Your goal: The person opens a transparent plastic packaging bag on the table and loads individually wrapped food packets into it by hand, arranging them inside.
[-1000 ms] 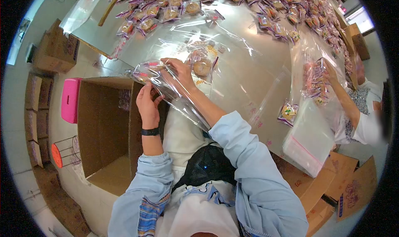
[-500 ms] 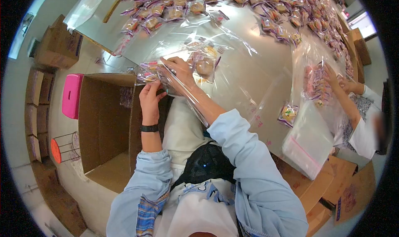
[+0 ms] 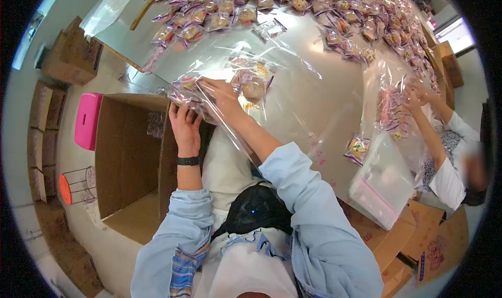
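Plastic bag (image 3: 207, 105) | wrapped pastries (image 3: 184, 86) inside | left hand (image 3: 185, 126), right hand (image 3: 222, 96) touching

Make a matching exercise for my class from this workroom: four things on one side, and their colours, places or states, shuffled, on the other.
Things:
1. Wristband
2. Plastic stool
3. Large cardboard box
4. Stack of clear bags

Descriptions:
A. Pink
B. On the table, near a co-worker
C. Black
D. Brown and open

Right pairs: 1-C, 2-A, 3-D, 4-B
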`<act>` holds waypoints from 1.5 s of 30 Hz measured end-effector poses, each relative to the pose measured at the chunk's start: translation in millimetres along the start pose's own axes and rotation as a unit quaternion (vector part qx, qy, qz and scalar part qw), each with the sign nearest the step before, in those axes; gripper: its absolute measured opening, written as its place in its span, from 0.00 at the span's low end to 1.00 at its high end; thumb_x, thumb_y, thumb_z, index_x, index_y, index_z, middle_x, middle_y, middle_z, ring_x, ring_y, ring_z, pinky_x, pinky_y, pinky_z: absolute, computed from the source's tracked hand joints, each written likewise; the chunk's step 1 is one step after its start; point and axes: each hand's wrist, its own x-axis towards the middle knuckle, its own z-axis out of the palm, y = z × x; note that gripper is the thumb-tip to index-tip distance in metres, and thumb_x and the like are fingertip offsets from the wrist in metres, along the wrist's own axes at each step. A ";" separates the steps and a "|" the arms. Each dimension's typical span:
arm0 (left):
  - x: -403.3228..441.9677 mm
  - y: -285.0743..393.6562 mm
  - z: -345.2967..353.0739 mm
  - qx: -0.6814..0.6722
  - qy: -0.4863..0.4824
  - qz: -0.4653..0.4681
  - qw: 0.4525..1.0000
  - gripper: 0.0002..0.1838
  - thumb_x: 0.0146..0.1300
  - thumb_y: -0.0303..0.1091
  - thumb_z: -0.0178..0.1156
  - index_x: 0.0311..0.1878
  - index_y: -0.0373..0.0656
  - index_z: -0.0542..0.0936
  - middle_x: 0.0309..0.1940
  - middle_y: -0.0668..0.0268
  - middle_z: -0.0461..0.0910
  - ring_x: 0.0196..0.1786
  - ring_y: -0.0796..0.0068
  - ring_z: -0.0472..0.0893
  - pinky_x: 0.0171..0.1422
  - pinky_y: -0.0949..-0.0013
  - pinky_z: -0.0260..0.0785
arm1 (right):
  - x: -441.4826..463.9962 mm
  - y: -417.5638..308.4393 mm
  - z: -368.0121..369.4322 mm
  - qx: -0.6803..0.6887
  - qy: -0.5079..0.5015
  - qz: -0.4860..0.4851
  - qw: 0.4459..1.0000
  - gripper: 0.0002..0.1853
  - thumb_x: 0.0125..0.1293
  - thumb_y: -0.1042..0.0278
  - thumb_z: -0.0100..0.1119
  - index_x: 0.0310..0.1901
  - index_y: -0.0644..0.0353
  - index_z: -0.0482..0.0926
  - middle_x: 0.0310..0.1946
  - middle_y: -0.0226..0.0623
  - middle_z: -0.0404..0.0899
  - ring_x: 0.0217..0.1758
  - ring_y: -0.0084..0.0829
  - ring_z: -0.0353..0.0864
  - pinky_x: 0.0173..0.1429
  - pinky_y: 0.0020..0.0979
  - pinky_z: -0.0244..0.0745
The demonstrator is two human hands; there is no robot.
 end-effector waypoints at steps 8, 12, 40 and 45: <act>6.4 11.4 5.1 -0.016 -0.009 -0.004 1.000 0.33 0.73 0.45 0.62 0.75 0.52 0.60 0.59 0.65 0.73 0.55 0.67 0.77 0.54 0.57 0.76 | -6.3 -28.9 -77.3 -0.281 -0.057 -0.022 0.958 0.29 0.61 0.75 0.60 0.67 0.56 0.76 0.64 0.48 0.76 0.69 0.52 0.71 0.75 0.51 0.64; 14.2 5.4 -2.5 -0.014 -0.032 -0.008 0.999 0.30 0.74 0.44 0.60 0.73 0.52 0.62 0.60 0.62 0.74 0.58 0.63 0.77 0.59 0.53 0.76 | -10.9 -26.5 -108.6 -0.336 -0.090 0.026 0.937 0.32 0.58 0.73 0.61 0.68 0.59 0.73 0.65 0.52 0.72 0.65 0.55 0.74 0.70 0.49 0.68; 36.8 23.9 1.8 0.061 -0.015 0.054 0.997 0.33 0.71 0.40 0.67 0.75 0.44 0.67 0.46 0.71 0.80 0.40 0.85 0.78 0.35 0.79 0.70 | 42.9 52.8 9.2 0.314 0.105 0.210 0.920 0.22 0.67 0.70 0.66 0.62 0.62 0.77 0.47 0.38 0.83 0.49 0.33 0.83 0.56 0.28 0.77; 61.6 22.7 -11.5 0.154 -0.028 0.111 0.981 0.30 0.71 0.41 0.67 0.71 0.39 0.74 0.47 0.70 0.79 0.44 0.82 0.77 0.46 0.76 0.71 | 28.9 42.4 12.2 0.010 0.033 0.111 0.993 0.45 0.55 0.75 0.68 0.77 0.54 0.63 0.57 0.50 0.76 0.61 0.45 0.77 0.65 0.38 0.73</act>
